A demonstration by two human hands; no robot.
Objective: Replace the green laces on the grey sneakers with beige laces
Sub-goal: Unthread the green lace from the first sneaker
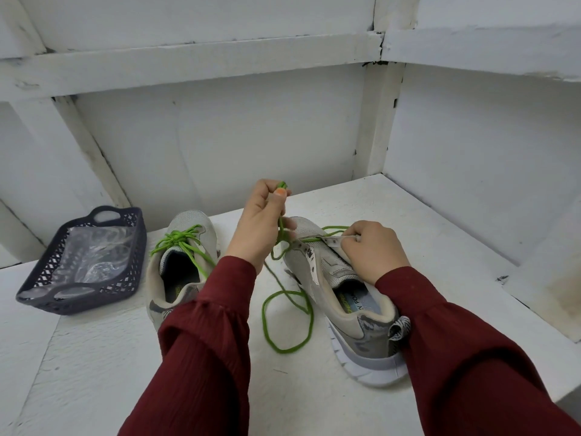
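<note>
The lace runs almost straight up from the sneaker to your left hand, and the coming pull depends on that line. The sneaker [355, 303] lies on the desk [94, 357] with its toe pointing away from you and a little left, and its heel toward you. Your left hand [262, 225] is raised just above the toe end. Its fingers are curled round the green lace [287, 313], and the thumb pinches it near the top of the fist. From there the lace drops to the lowest eyelets, close under your hand. The slack falls in a large loop on the desk between the two sneakers, on your side. A smaller loop shows on the far side of the toe, near your right hand.

Your right hand [374, 250] is the nearer one to the eyelets. Its fingers are curled on the right-side eyelet strip and grip it, which steadies the sneaker. The upper eyelets look bare, so I judge only the rows near the toe hold lace. Pull up and away along the sneaker's length while the right hand holds it down.

The second sneaker [176, 262], to the left, is fully laced and knotted in green. Further left, the basket [41, 278] holds a clear bag [94, 253]. I cannot tell what is inside, and no beige laces are plainly visible.
</note>
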